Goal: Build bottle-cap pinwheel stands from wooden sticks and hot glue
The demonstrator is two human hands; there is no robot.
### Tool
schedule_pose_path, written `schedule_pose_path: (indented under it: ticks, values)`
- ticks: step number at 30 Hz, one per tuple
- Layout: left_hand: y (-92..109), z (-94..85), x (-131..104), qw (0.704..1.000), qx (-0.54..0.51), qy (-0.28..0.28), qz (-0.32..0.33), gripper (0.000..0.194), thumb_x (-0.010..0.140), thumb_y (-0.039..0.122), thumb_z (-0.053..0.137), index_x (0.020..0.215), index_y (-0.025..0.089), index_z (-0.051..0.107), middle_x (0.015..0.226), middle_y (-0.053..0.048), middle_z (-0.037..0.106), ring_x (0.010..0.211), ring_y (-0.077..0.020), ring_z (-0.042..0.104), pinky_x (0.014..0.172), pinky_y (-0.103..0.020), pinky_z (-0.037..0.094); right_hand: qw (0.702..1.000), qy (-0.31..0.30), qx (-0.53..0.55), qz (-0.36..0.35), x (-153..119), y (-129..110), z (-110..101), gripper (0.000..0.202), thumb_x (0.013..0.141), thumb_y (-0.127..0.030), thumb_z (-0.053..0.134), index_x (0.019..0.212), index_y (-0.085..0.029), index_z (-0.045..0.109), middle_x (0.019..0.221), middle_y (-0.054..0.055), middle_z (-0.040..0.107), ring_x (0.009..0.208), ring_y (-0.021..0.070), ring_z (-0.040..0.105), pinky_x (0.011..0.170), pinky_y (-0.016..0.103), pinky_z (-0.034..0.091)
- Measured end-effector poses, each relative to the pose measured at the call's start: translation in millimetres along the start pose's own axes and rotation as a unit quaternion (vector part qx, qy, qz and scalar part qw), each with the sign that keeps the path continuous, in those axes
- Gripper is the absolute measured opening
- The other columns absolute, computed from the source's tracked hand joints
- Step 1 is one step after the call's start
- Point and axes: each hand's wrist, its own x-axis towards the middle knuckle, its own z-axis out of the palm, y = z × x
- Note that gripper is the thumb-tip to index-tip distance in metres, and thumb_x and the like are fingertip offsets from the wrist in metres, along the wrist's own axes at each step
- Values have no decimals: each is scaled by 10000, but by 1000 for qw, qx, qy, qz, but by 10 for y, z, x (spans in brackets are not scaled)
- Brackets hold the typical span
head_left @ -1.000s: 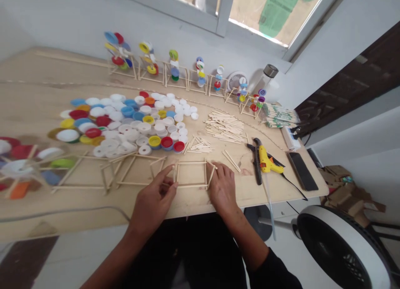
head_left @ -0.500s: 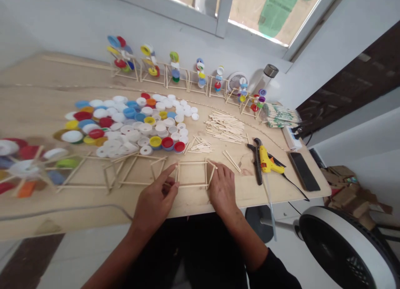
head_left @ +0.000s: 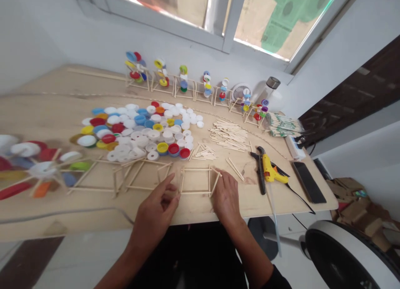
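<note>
Stick frame (head_left: 196, 169) sits on the table (head_left: 200, 207) dead centre, right in front of the wearer, between both hands. Clock below is centred on it, 12 pointing at the window.

Left hand (head_left: 158, 203) at 8, thumb and index apart, nothing visibly pinched; thumb tip just beside the frame's near left corner, contact unclear. Right hand (head_left: 226, 195) at 4, fingers curled at the slanted sticks on the right end; can't tell if clamped or just resting.

Step in hand, my read: setting or steadying the frame by its ends. Next move probably calls for a light two-sided hold, no squeeze, since thin sticks at glued-looking joints could rack.

If a joint needs fixing, glue gun (head_left: 271, 171) lies at 3, two loose sticks (head_left: 235, 169) at 2, big stick pile (head_left: 229, 134) at 1. Bottle caps (head_left: 146, 134) at 10, more frames (head_left: 93, 190) at 9.
</note>
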Motion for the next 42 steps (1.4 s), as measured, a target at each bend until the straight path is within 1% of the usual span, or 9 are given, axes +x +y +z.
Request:
schedule_pose_path:
  ticks: [3, 6, 8, 13, 21, 27, 32, 39, 42]
  values:
    - [-83, -21, -177, 998, 16, 46, 37, 472, 829, 413, 526, 1253, 206, 554, 911, -19, 687, 593, -108, 639, 580, -226, 540, 999, 24, 16, 17, -122, 18, 10, 515, 849, -8, 380, 1344, -118, 475, 1197, 161, 598, 1157, 257, 506, 964, 437, 432]
    - [-154, -20, -351, 990, 39, 95, 93, 350, 858, 357, 518, 1167, 213, 597, 805, 7, 685, 611, -112, 653, 607, -210, 543, 996, 70, 45, 22, -284, 31, 30, 563, 851, -17, 337, 1399, -128, 410, 1242, 165, 578, 1186, 262, 502, 974, 462, 443]
    - [-178, -11, -420, 985, 51, 101, 129, 289, 872, 327, 510, 1119, 218, 615, 778, 13, 690, 632, -117, 665, 632, -207, 546, 993, 94, 70, 24, -364, 30, 46, 564, 876, -47, 328, 1427, -154, 373, 1274, 156, 565, 1199, 259, 503, 974, 466, 453]
    - [-239, 14, -441, 971, 59, 127, 196, 215, 889, 274, 497, 1041, 202, 631, 824, -10, 711, 682, -126, 681, 681, -212, 548, 981, 147, 110, 57, -398, 10, 78, 487, 918, -88, 323, 1384, -177, 432, 1234, 142, 589, 1153, 242, 538, 960, 462, 473]
    - [-302, 33, -437, 954, 38, 144, 260, 173, 877, 206, 517, 1001, 202, 638, 811, -9, 706, 709, -121, 681, 697, -200, 540, 975, 173, 125, 54, -391, 38, 103, 411, 936, -149, 340, 1311, -170, 505, 1173, 138, 631, 1087, 243, 579, 920, 455, 495]
    - [-248, 27, -428, 950, 34, 148, 274, 159, 880, 210, 501, 956, 197, 641, 792, -12, 704, 706, -123, 678, 688, -207, 541, 975, 175, 120, 59, -391, 43, 117, 401, 927, -153, 345, 1276, -163, 542, 1142, 135, 649, 1062, 240, 587, 909, 441, 499]
    - [-248, -48, -437, 961, 48, 139, 235, 175, 893, 273, 491, 960, 207, 639, 818, -13, 710, 714, -131, 678, 697, -221, 543, 975, 177, 121, 62, -384, 37, 102, 395, 932, -170, 340, 1261, -155, 557, 1122, 140, 659, 1048, 244, 596, 891, 436, 507]
    - [-334, -295, -234, 946, 181, 174, 204, 229, 894, 286, 436, 975, 210, 636, 1017, -66, 727, 906, -189, 695, 835, -301, 535, 974, 176, 126, 64, -383, 70, 137, 381, 951, -192, 330, 1250, -145, 561, 1098, 151, 656, 1035, 245, 600, 889, 443, 506]
    - [-382, -347, -92, 928, 272, 150, 205, 273, 892, 260, 406, 1016, 207, 643, 1103, -81, 714, 963, -213, 688, 808, -310, 534, 974, 176, 125, 62, -384, 75, 147, 373, 953, -191, 336, 1247, -137, 558, 1098, 153, 650, 1037, 246, 596, 894, 444, 502]
